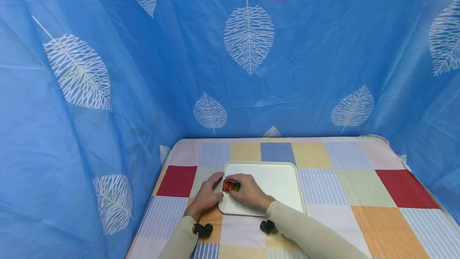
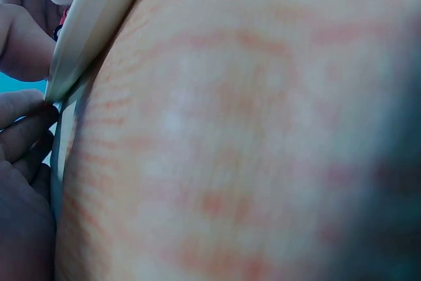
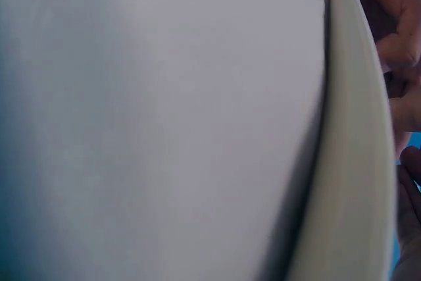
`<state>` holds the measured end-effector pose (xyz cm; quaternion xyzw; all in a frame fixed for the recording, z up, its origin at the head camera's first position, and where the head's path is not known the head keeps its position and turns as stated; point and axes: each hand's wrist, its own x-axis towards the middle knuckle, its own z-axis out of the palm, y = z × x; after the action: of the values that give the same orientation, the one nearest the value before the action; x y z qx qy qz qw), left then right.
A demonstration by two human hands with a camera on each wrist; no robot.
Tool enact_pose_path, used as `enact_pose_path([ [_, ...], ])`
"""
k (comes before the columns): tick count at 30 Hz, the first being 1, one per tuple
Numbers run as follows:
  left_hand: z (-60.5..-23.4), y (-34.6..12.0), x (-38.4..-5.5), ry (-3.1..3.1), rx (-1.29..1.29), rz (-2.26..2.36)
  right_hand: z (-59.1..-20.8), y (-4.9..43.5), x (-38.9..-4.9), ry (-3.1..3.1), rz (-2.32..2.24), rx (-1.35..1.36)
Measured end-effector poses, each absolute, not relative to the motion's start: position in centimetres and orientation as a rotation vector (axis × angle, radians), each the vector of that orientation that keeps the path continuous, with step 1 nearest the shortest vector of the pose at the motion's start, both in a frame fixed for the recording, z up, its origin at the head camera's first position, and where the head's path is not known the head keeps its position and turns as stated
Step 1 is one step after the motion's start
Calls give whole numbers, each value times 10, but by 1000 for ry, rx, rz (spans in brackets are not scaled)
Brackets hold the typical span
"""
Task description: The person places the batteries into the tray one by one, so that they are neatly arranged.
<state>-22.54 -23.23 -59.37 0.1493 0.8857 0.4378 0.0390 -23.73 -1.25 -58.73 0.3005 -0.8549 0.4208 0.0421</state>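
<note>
Several small red and dark cylinders that look like batteries (image 1: 231, 186) lie side by side in a row at the left end of a cream tray (image 1: 276, 183). My right hand (image 1: 249, 189) reaches over the tray, with its thumb and fingers curled round the right part of the row. At the tray's left edge is my left hand (image 1: 207, 195), thumb and forefinger spread apart, their tips close to the row's left end. In the left wrist view, fingers touch the tray rim (image 2: 99, 24), and only a sliver of red shows. The right wrist view mostly hides the row behind the tray wall (image 3: 355, 143).
A patchwork cloth (image 1: 327, 187) of coloured squares covers the table under the tray. Blue curtains (image 1: 287, 83) with white leaf prints hang behind and at both sides. Black wrist cameras sit on both forearms, near the tray's front edge.
</note>
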Motion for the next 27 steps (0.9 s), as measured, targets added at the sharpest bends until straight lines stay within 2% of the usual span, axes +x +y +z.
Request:
enact_pose_path([
  [12,-594,-232,-227,2691,431,1361,-573,27,-232,-2580,1424,808],
  [20,-588,-236,-221,2726,333,1495,-558,84,-223,-2549,1382,671],
  [27,-563,-250,-210,2874,211,1442,-548,147,-203,-2581,1250,526],
])
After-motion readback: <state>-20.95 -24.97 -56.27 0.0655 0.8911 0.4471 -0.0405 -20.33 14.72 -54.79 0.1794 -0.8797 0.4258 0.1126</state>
